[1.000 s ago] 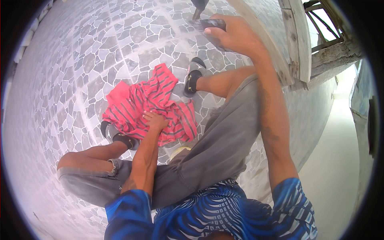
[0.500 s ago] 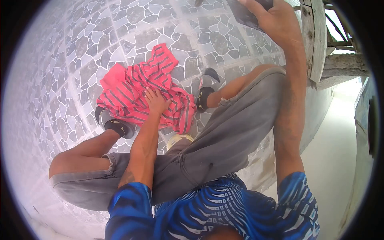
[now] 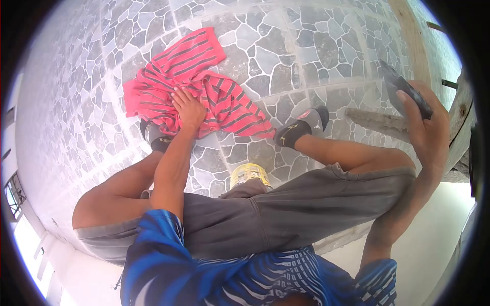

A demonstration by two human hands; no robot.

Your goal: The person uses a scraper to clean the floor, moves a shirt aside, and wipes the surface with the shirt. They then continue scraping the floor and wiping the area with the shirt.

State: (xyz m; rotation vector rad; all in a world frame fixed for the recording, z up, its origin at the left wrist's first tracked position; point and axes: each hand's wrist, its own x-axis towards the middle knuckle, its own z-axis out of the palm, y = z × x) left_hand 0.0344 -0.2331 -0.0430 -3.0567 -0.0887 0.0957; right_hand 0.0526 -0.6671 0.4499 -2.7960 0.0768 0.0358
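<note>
A pink-red shirt (image 3: 204,97) with dark stripes lies crumpled on the stone-patterned floor between my feet. Flat on its middle rests my left hand (image 3: 189,109), with the fingers stretched out over the cloth. My right hand (image 3: 429,122) is raised off to the right, beyond my knee. Its thumb and fingers are closed on a dark flat plate (image 3: 400,86), thin and straight-edged like a scraper blade; its exact kind is not clear. The plate stands apart from the shirt.
Below me, a yellow-rimmed bucket (image 3: 250,173) stands between my legs, partly hidden by grey shorts. My shoes (image 3: 296,131) flank the shirt. Rough wooden beams (image 3: 380,122) are at the right, close to my right hand. The tiled floor (image 3: 275,51) spreads ahead.
The view has turned. The shirt is spread differently, with one part stretched toward my right shoe. My left hand stays on it. The right hand with the plate appears lower and farther right.
</note>
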